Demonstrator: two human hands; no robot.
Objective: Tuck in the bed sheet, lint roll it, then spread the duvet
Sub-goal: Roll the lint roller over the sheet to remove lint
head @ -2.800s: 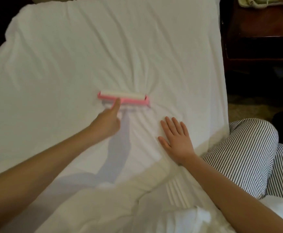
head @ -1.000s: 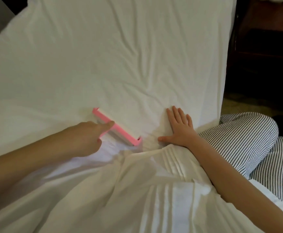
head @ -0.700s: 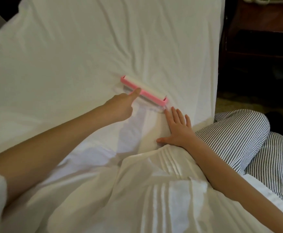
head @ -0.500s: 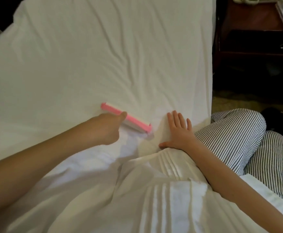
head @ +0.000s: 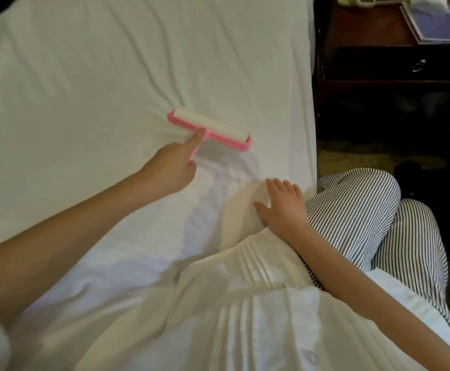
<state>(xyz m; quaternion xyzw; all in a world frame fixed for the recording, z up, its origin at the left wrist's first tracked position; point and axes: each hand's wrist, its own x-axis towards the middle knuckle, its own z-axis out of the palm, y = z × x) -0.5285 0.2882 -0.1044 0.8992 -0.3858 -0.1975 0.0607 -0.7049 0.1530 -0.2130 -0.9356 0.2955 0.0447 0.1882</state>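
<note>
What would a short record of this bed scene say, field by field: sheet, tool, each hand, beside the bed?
sheet: bed sheet, white, creased
tool: pink lint roller, roll down on the bed sheet
left: left hand grips the roller's handle, index finger extended
right: right hand flat on the bed sheet, fingers straight
beside: dark wooden nightstand
</note>
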